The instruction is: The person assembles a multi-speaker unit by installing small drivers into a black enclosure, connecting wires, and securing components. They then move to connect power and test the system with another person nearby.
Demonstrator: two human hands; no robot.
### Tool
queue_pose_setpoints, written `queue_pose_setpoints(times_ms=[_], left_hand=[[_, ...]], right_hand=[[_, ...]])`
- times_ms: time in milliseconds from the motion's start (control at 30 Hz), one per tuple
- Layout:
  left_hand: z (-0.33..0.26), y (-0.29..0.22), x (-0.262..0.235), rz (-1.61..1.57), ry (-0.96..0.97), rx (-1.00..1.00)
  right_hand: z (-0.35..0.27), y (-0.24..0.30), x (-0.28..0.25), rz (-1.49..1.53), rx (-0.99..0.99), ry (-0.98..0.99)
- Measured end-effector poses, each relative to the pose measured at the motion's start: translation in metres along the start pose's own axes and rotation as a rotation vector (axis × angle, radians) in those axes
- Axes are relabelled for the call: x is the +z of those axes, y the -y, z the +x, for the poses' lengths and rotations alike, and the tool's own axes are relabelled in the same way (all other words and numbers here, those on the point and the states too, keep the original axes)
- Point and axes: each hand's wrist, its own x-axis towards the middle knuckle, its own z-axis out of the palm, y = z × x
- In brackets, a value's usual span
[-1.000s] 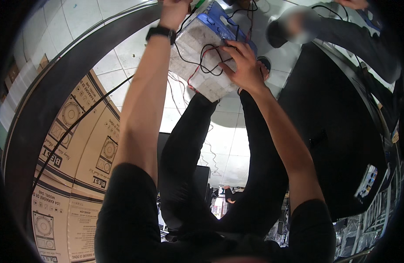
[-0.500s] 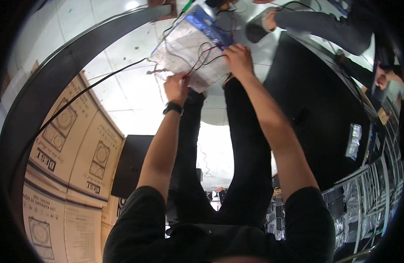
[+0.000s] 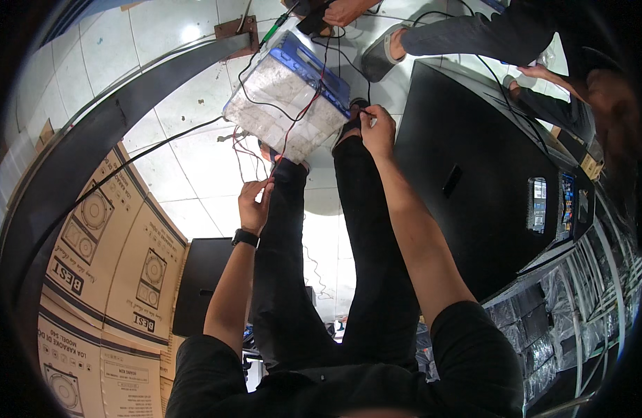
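My left hand, with a dark watch at its wrist, pinches the red wire between thumb and fingertips. Further right, my right hand is closed at the fingertips on a thin black wire. Between and beyond the hands lies a worn whitish slab-like box with a blue edge, in front of my feet. Red and black wires cross its top. At its far left corner is a green-handled, pen-shaped tool on a black cord. Thin loose wires hang beside the box's left corner.
Printed cardboard cartons stack up on the left, under a dark curved beam. A large black cabinet stands on the right. Another person's hand is at the far side, and a second person's shoe rests beyond the box.
My left hand has moved nearer to me and left, drawing the red wire off the box's near edge. My right hand has shifted slightly nearer. Another person's hand has come into view at the top.
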Motion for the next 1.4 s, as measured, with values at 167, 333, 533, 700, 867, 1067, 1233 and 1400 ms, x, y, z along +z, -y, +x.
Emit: queue_pose_setpoints(times_ms=[167, 333, 533, 700, 867, 1067, 1233, 1400], left_hand=[[0.017, -0.01, 0.008, -0.145, 0.047, -0.178], [0.022, -0.013, 0.026, -0.138, 0.177, -0.154], [0.022, -0.007, 0.05, -0.097, 0.213, -0.064], [-0.007, -0.019, 0.035, -0.159, 0.263, -0.213], [-0.084, -0.034, -0.016, -0.092, 0.392, -0.412], [-0.189, -0.048, -0.066, 0.482, 0.643, -0.463], [-0.199, -0.081, -0.061, 0.465, 0.633, -0.66], [-0.188, -0.107, -0.049, 0.603, 0.649, -0.748]], right_hand=[[-0.007, -0.005, 0.004, 0.043, -0.015, 0.098], [-0.025, -0.002, 0.013, -0.005, -0.16, 0.086], [-0.069, 0.011, 0.0, 0.169, 0.14, 0.207], [-0.107, 0.013, -0.027, 0.311, 0.4, 0.251], [-0.16, 0.023, -0.082, 0.21, 0.372, 0.354], [-0.236, 0.052, -0.15, -0.344, 0.464, 0.713], [-0.257, 0.065, -0.145, -0.557, 0.383, 0.675], [-0.256, 0.062, -0.132, -0.631, 0.465, 0.668]])
